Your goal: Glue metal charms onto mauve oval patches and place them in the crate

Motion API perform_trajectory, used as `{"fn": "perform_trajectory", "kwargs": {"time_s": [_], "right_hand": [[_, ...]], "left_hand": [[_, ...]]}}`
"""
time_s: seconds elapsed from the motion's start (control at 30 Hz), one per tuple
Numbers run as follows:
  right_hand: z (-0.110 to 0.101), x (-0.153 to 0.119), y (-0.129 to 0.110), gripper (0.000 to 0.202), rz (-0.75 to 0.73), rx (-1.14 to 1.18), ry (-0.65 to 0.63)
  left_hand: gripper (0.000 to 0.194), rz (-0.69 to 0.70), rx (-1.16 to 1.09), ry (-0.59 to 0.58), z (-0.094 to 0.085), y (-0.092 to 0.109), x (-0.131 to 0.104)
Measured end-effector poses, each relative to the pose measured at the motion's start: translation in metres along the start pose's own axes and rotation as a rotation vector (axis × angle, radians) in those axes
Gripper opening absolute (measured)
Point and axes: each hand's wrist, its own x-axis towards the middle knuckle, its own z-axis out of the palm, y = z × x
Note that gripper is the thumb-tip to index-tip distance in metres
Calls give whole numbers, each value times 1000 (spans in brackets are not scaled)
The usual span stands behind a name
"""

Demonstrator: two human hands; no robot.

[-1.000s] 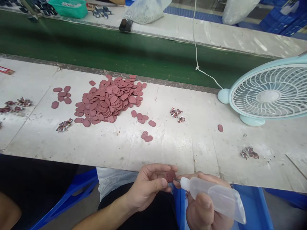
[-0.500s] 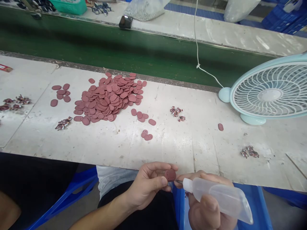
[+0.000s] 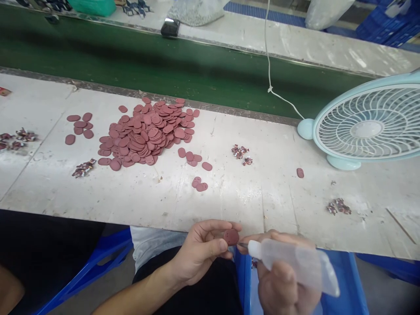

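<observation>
Between the thumb and fingers of my left hand point(image 3: 200, 251) is a dark red oval disc point(image 3: 231, 236), held up near the table's front edge. My right hand point(image 3: 282, 280) is wrapped round a translucent squeeze bottle point(image 3: 292, 264) lying sideways in the grip. The bottle's white cap and thin tip point left at the disc's lower right edge; whether the tip touches it I cannot tell. Behind my hands, a large heap of similar red discs point(image 3: 144, 133) lies on the white table point(image 3: 236, 201), and two small groups of discs point(image 3: 200, 184) lie nearer.
A pale blue fan point(image 3: 367, 129) stands at the right, its white cord running up and back. Small clusters of shiny brown-and-white pieces point(image 3: 240, 152) dot the table. Below my right hand is a blue bin point(image 3: 344, 280). A person's dark clothing and arm show at lower left.
The whole view has shifted slightly. Both hands keep their hold, and the bottle still points at the disc, tilted a little differently.
</observation>
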Motion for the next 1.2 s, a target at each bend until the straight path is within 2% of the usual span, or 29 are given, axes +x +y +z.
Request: {"fn": "perform_trajectory", "kwargs": {"time_s": [0.07, 0.13, 0.2, 0.23, 0.27, 0.33, 0.43, 0.47, 0.5, 0.53, 0.6, 0.63, 0.67, 0.77, 0.83, 0.9, 0.97, 1.2], "right_hand": [[-13, 14, 6, 21, 94, 327, 50], [-33, 36, 21, 27, 281, 818, 29], [-57, 64, 45, 32, 492, 1340, -59], [-70, 78, 58, 32, 587, 1549, -147], [-81, 90, 70, 29, 681, 1667, -275], [-97, 107, 87, 27, 724, 1726, -418], [-97, 105, 84, 29, 642, 1723, -485], [-90, 99, 77, 34, 559, 1641, -454], [-80, 93, 68, 37, 429, 1416, -404], [-67, 88, 60, 39, 268, 1083, -333], [-36, 91, 48, 36, -58, 179, -204], [-20, 98, 46, 34, -147, -112, -183], [-5, 109, 45, 32, -198, -307, -195], [28, 147, 55, 44, -277, -558, -303], [38, 162, 63, 55, -303, -717, -371], [40, 162, 68, 61, -308, -849, -426], [38, 149, 68, 62, -308, -949, -474], [16, 76, 60, 66, -342, -1223, -542]], "left_hand": [[25, 6, 5, -5, -2, 0, 0], [24, 10, 12, 0, -3, 2, -1], [23, 14, 14, 14, -5, 4, -2], [23, 17, 10, 24, -5, 5, -2], [23, 20, 4, 36, -6, 7, -2], [22, 29, -9, 65, -9, 10, -4], [21, 48, -14, 113, -15, 15, -8], [22, 57, -14, 129, -17, 17, -10], [22, 68, -14, 144, -18, 18, -12], [22, 77, -14, 158, -19, 19, -13], [23, 89, -13, 177, -21, 21, -16], [23, 92, -12, 181, -21, 22, -17], [23, 93, -11, 180, -20, 23, -17], [23, 89, -5, 174, -17, 24, -17], [23, 83, -2, 180, -15, 26, -17], [23, 81, -10, 200, -14, 28, -18], [23, 85, -23, 225, -16, 31, -20], [22, 94, -20, 269, -27, 34, -24]]}}
